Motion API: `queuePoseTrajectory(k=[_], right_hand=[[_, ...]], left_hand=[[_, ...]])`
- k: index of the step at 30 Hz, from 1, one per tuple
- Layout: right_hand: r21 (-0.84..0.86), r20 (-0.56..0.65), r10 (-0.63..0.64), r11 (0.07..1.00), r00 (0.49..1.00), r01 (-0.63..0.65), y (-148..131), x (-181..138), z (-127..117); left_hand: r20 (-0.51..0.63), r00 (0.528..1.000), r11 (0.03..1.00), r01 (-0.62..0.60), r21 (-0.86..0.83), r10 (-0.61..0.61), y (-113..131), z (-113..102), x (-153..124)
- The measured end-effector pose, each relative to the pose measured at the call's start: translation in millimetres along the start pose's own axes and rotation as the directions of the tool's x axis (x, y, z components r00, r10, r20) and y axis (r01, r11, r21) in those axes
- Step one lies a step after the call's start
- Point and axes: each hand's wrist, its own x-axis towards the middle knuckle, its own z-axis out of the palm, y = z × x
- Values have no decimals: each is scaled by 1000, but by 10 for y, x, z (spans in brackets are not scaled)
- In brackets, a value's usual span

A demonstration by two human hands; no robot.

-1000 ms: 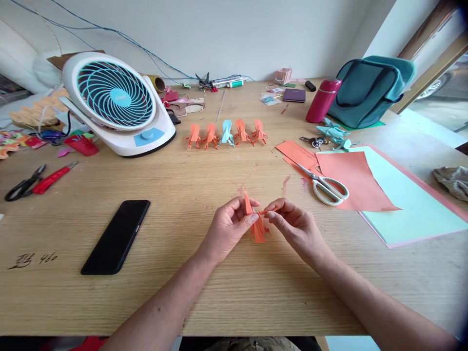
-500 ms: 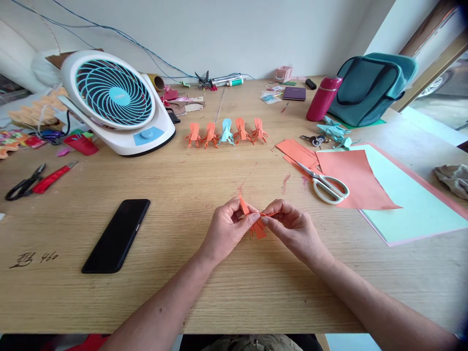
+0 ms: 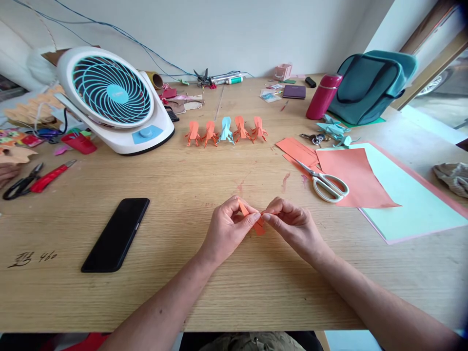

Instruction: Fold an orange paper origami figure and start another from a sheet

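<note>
Wooden table (image 3: pixel 263 287); left hand (image 3: pixel 227 227), right hand (image 3: pixel 297 228) angled inward, both apparently pinching orange paper (image 3: pixel 259 228).

Left hand (image 3: pixel 234 222) and right hand (image 3: pixel 292 224) pinching a folded orange paper figure (image 3: pixel 259 227) above a wooden table (image 3: pixel 183 292), five paper insects (image 3: pixel 226 130) in a row beyond, white-handled scissors (image 3: pixel 330 188) on orange paper (image 3: pixel 360 178), black smartphone (image 3: pixel 116 235) to the left.

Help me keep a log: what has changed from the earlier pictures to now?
The folded orange paper has tilted, its raised strip leaning further left, and the right hand has drawn closer to the left hand; both still pinch it. Another person's hand has appeared at the left edge, beside a pale orange piece. The five paper figures, scissors and phone stayed put.
</note>
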Motion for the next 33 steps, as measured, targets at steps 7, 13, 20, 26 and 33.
queuePoseTrajectory(k=[7, 13, 20, 26, 33], right_hand=[[53, 46, 103, 993, 994, -106, 7, 0, 28], [-42, 49, 94, 995, 994, -92, -24, -15, 88], [44, 25, 112, 993, 993, -113, 14, -6, 28], [-28, 33, 132, 991, 991, -131, 12, -10, 33], [80, 66, 211, 973, 975, -216, -97, 19, 4]], left_hand=[[0, 989, 982, 150, -111, -151, -14, -5, 0], [75, 979, 968, 200, -153, -190, 26, 15, -8], [12, 1000, 994, 11, -106, -10, 78, -56, 41], [5, 999, 997, -50, -62, 50, 56, -46, 30], [82, 994, 996, -71, -46, 74, 75, -48, 14]])
